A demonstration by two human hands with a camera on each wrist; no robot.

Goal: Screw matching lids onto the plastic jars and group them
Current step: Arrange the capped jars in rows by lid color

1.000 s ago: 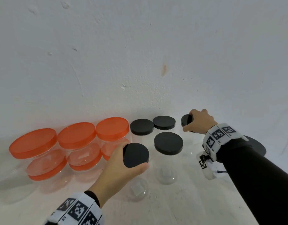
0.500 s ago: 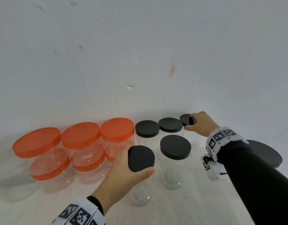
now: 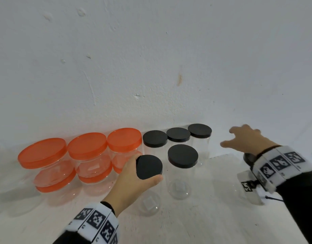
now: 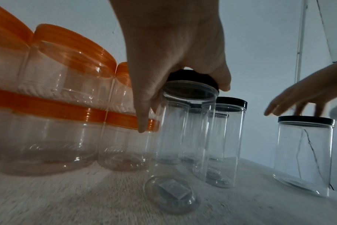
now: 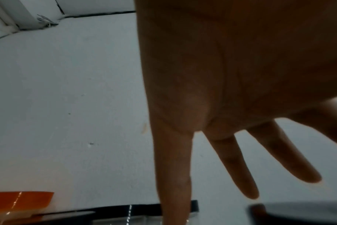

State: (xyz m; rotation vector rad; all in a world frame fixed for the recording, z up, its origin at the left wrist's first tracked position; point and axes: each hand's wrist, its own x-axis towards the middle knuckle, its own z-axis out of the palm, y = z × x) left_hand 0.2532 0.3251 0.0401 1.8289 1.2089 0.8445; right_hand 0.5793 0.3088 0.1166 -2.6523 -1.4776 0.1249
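My left hand (image 3: 145, 170) grips the black lid (image 3: 150, 163) of a tall clear jar (image 4: 183, 124) from above, thumb on the near edge; the jar stands just right of the orange stacks. My right hand (image 3: 239, 138) hovers with fingers spread and holds nothing. It is over a wider black-lidded jar (image 4: 306, 121), whose lid (image 3: 248, 157) shows under my wrist. Three black-lidded jars (image 3: 155, 138) (image 3: 178, 134) (image 3: 199, 130) line the wall, and one more (image 3: 183, 155) stands in front of them. Its spread fingers (image 5: 238, 167) fill the right wrist view.
Orange-lidded clear jars (image 3: 41, 152) (image 3: 87, 145) (image 3: 124, 139) stand stacked in two layers along the wall at the left. A white wall (image 3: 151, 67) rises right behind all the jars. White tabletop (image 3: 204, 217) lies in front of them.
My right hand has let go of the rightmost back-row jar's lid, opened, and moved right toward the wider jar. My left hand keeps its grip on the front jar's lid.
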